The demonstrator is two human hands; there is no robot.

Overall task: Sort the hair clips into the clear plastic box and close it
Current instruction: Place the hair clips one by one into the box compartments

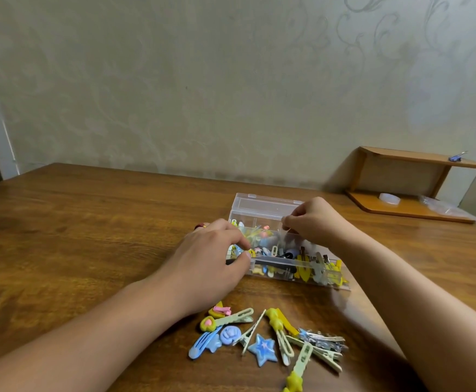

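Head view: hands [214,250] [313,222] at open box [265,206] rim.

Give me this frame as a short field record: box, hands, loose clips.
box: clear plastic box, lid open, clips inside
left hand: left hand at the box's left end, fingers curled at its front edge
right hand: right hand pinching something small over the box
loose clips: pile of hair clips on table, nearer than box
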